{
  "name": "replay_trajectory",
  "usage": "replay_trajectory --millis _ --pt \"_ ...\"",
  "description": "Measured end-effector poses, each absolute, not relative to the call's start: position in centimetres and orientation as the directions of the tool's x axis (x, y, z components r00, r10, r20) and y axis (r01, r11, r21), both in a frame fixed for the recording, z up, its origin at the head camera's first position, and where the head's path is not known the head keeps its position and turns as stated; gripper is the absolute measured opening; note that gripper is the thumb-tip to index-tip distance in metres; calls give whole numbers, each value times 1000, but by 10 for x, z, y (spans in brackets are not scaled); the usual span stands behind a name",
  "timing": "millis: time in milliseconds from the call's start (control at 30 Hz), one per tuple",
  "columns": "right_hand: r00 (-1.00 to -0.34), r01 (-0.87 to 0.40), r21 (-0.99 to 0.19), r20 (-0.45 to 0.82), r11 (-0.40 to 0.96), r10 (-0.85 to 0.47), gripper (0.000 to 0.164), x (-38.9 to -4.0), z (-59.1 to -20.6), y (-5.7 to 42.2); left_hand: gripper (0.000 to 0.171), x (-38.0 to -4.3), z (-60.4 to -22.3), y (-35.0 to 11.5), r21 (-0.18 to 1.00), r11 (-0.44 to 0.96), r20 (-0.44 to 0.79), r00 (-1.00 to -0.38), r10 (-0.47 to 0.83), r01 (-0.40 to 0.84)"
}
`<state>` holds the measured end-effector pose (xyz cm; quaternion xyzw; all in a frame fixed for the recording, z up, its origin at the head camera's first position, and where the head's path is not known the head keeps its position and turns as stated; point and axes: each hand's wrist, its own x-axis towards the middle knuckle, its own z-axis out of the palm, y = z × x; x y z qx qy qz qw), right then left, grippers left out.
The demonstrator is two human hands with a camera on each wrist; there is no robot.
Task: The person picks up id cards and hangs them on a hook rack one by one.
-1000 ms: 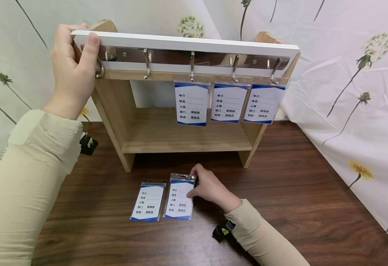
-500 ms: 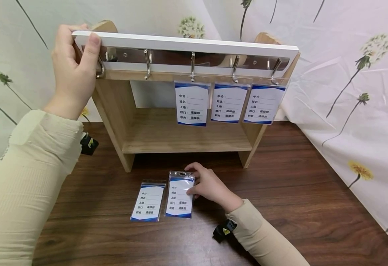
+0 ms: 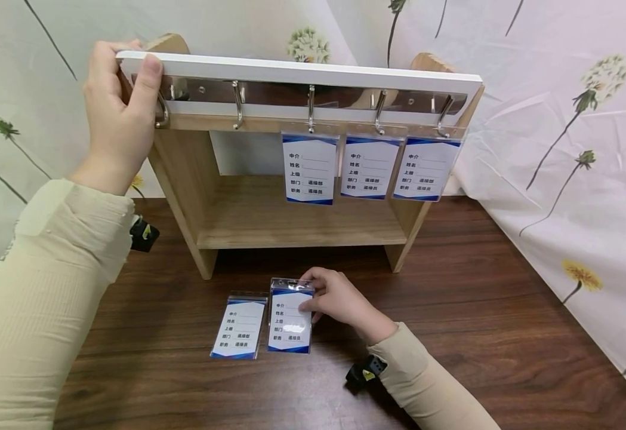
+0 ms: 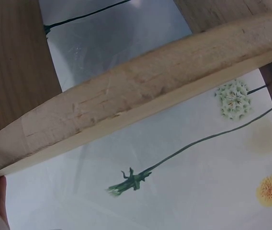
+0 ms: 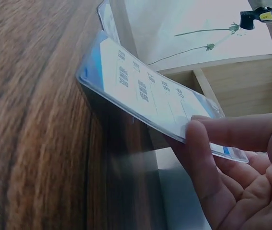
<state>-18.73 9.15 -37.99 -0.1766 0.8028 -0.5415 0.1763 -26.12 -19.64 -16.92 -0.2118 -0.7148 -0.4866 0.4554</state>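
Between thumb and fingers, my right hand (image 3: 341,297) pinches a badge holder (image 3: 290,322) by its right edge. In the right wrist view this badge holder (image 5: 145,96) tilts up, its top end raised above the table. To its left a second badge holder (image 3: 239,328) lies flat on the wood. At the upper left, my left hand (image 3: 122,104) grips the left end of the white board (image 3: 302,67) on the wooden rack (image 3: 184,185), thumb on the front. Only a bit of finger shows in the left wrist view, beside the rack's curved wooden side (image 4: 126,91).
A metal strip with several hooks (image 3: 237,104) runs along the board. Three badge holders hang at its right: one mid-strip (image 3: 310,170), another (image 3: 372,167) and a rightmost one (image 3: 427,169). The rack stands on a dark wooden table (image 3: 479,310) before a flower-printed cloth (image 3: 549,89).
The right hand's badge holder has come off the table at its top end and shifted slightly. The left hand keeps its place on the board.
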Motion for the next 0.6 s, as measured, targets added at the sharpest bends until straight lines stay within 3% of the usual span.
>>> replay_trajectory --millis 367,600 --pt "-853 -93 -958 -64 272 -517 47 -185 -370 92 13 -261 -170 -196 497 448 859 -493 -135 743" --pt "-857 -110 -964 -30 240 -514 38 -184 -360 91 14 -259 -168 -195 511 450 851 -504 -147 732"
